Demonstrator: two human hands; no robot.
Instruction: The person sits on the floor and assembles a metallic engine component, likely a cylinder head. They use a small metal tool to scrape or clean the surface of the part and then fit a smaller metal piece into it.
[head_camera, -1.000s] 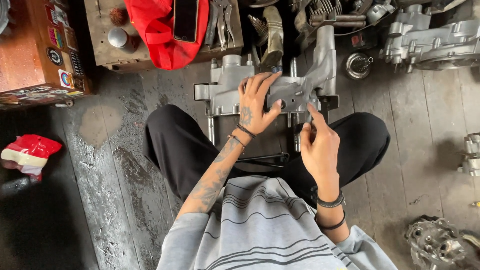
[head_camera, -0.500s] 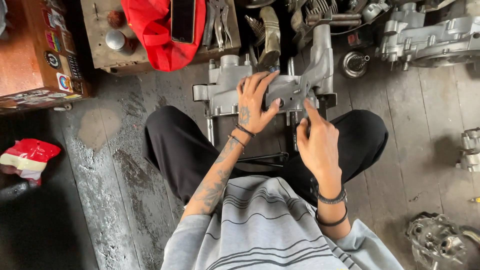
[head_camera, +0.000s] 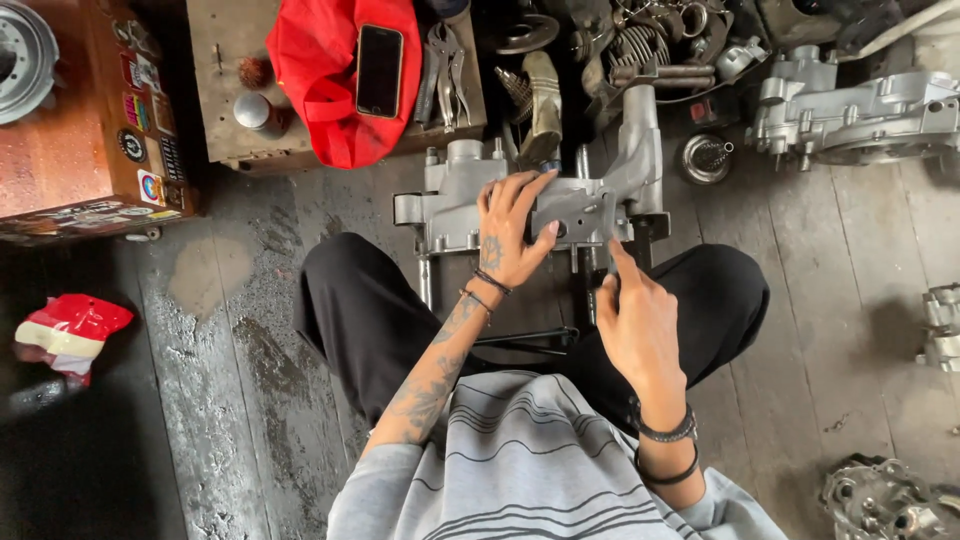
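Two hands, left (head_camera: 512, 232) and right (head_camera: 632, 318), touch one engine casing (head_camera: 590, 200).

A grey cast-metal engine casing (head_camera: 560, 200) lies flat on the wooden floor, between the knees.

A dark-screened black phone (head_camera: 379, 70) lies on a red cloth (head_camera: 340, 90). Colourful round and rectangular stickers (head_camera: 143, 130) cover the brown wooden box (head_camera: 60, 150) at left.
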